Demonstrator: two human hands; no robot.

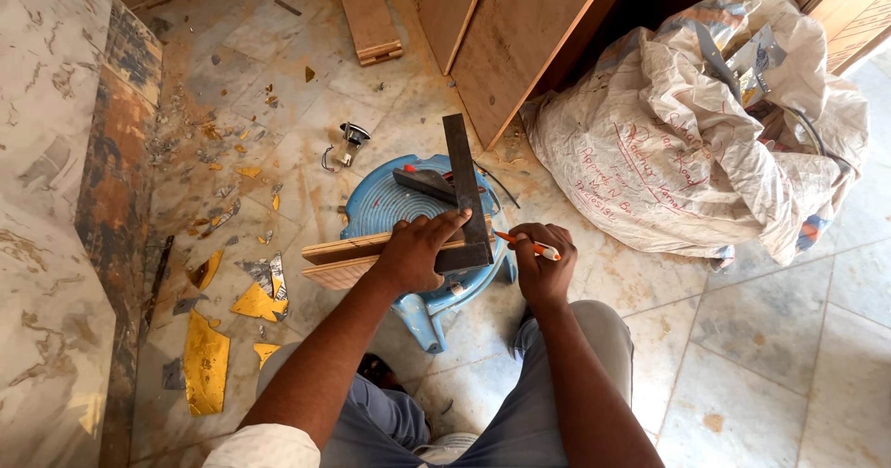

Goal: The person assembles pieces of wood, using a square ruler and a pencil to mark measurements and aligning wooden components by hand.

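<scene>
On a blue plastic stool (390,210), the left hand (415,250) presses a stiff steel try square (467,199) flat onto a light wooden strip (345,258); the right hand (544,264) pinches an orange pencil (527,244).

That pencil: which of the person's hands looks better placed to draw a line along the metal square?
Probably the right hand: it holds the pencil, tip beside the metal square. The left hand presses the square onto the wooden strip.
</scene>
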